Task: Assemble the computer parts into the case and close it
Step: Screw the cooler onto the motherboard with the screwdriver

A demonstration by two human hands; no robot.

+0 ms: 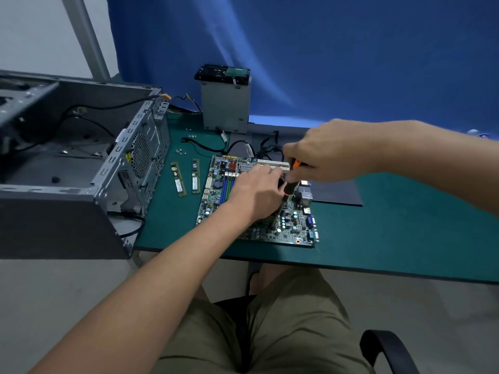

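A green motherboard lies flat on the green mat in front of me. My right hand grips a black and orange screwdriver, held nearly upright with its tip down on the board's middle. My left hand rests on the part under the screwdriver, which it mostly hides; how its fingers lie I cannot tell. The open grey computer case lies on its side at the left, with loose black cables inside. Two RAM sticks lie between case and board.
A grey drive cage with a hard drive stands at the back of the mat. Small screws and black cables lie behind the board. A dark side panel lies right of the board. The table's front edge runs near my lap.
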